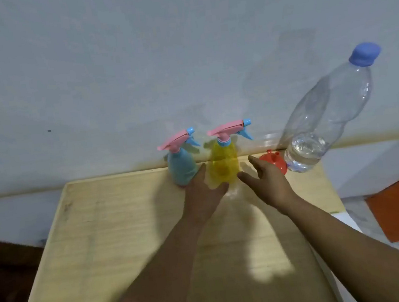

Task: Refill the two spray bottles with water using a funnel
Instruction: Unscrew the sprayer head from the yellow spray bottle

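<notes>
Reaching toward the yellow spray bottle (223,165) at the bench's (117,221) far edge, our hands, left (202,196) and right (267,180), are open and hold nothing. Both heads remain on, blue spray bottle (182,168) too; funnel (274,161) and capped water bottle (325,115) wait right. We judge nothing refilled yet.

Both bare forearms reach forward, converging toward far end. Left hand (202,195) back up, fingers straight and together — nothing held. Right hand (267,180) just beside it, fingers spread and extended, thumb apart — nothing gripped. Hands close, not touching. Right arm enters from lower right, left from bottom centre.
</notes>
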